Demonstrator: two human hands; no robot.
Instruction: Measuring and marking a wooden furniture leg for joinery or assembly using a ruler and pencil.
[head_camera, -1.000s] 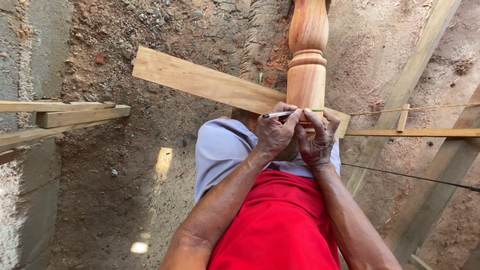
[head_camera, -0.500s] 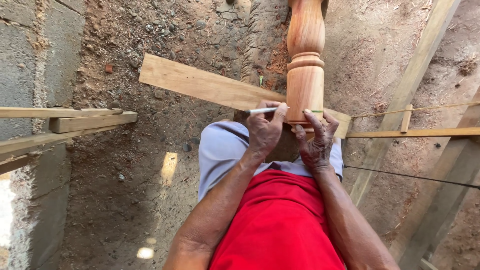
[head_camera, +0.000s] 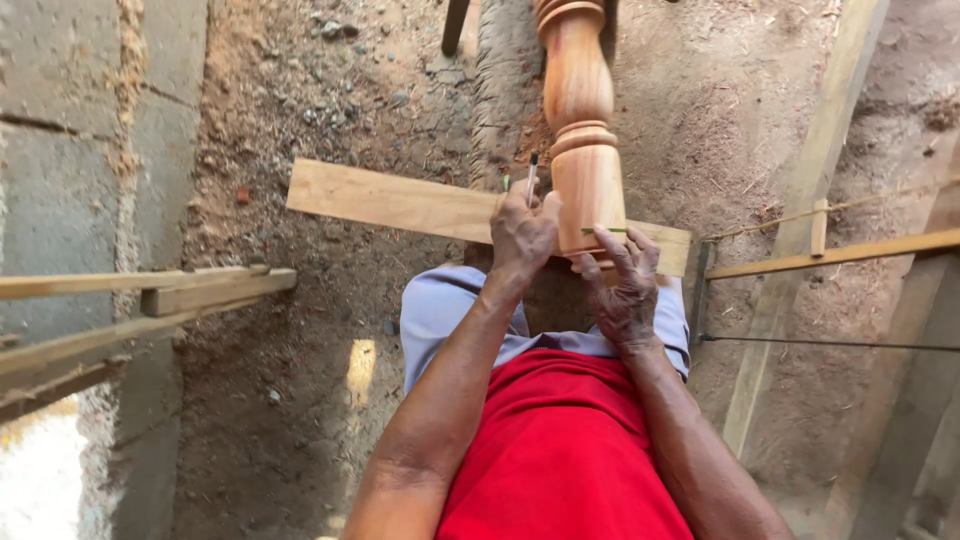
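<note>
Showing warm orange-brown, with faint darker grain streaks: the turned wooden post (head_camera: 583, 150). Lying pale yellow-tan, with fine straight grain: the flat plank (head_camera: 400, 200) beneath it. Sitting green against the orange wood near the right hand (head_camera: 625, 290): a thin pencil (head_camera: 603, 231). Poking up dark with a pale tip above the left hand (head_camera: 522, 235): a slim pen (head_camera: 532, 175). Filling the near middle in plain bright red: the shirt (head_camera: 565, 450). Showing light grey-blue just beyond it: the shorts (head_camera: 440, 305). Spreading dusty reddish-brown, speckled with small stones: the dirt ground (head_camera: 300, 400). Standing grey at the far left, with pale mortar lines: the block wall (head_camera: 70, 130).
</note>
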